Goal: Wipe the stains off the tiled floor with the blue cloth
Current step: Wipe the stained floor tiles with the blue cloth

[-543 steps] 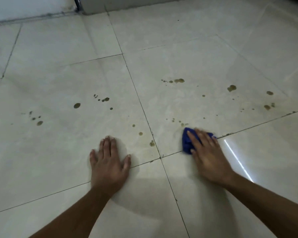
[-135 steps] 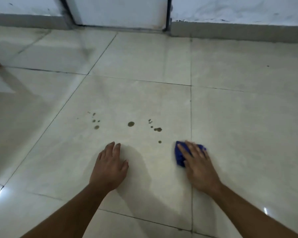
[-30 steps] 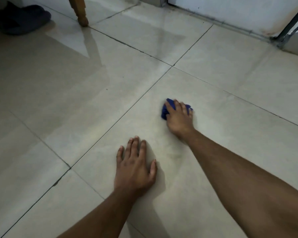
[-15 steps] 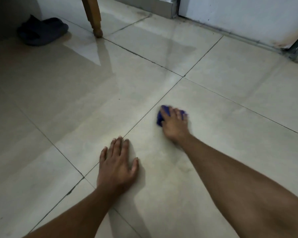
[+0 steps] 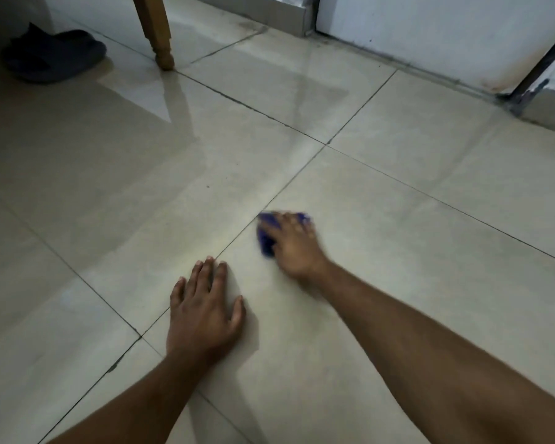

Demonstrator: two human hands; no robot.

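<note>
Pressing a bunched blue cloth against the tiled floor at frame centre, the right hand covers it, fingers blurred; soft and light, best held under the palm. Left hand rests flat, spread

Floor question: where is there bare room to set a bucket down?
Bare tiles lie between the cloth and the wall, and left of the left hand. It is crowded far left, by the slipper and wooden leg.
</note>
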